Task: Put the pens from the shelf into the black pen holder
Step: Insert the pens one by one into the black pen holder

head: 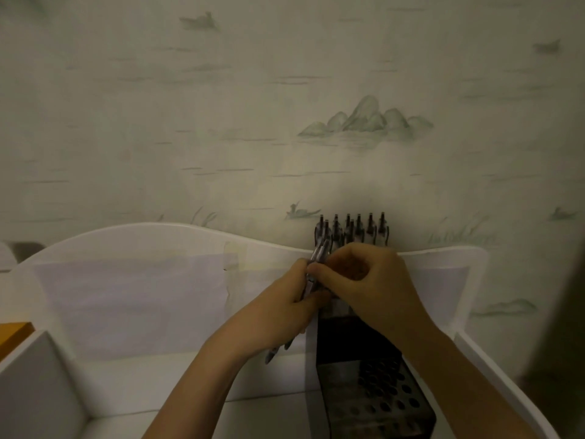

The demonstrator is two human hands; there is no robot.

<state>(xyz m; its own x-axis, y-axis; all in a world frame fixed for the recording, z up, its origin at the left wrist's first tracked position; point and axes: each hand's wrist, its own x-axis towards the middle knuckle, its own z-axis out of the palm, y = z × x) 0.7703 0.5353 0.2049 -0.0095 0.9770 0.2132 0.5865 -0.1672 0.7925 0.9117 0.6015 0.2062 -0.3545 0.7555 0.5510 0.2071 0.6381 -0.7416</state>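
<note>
A black perforated pen holder [373, 388] stands on the white shelf [133, 299] at the right, against the back panel. Several pens [357, 231] stand upright in it, their clip ends showing above my right hand. My left hand [285, 308] grips a small bundle of pens [311, 274] just left of the holder, their tips poking out below my palm. My right hand [364, 280] is over the holder, its curled fingers pinching the upper part of a pen in that bundle. How many pens the bundle holds is hidden by my fingers.
The shelf has a wavy white back panel and a white divider [41, 372] at the left. An orange-brown surface [12, 335] shows at the far left edge. Patterned wallpaper [364, 122] fills the background behind the shelf.
</note>
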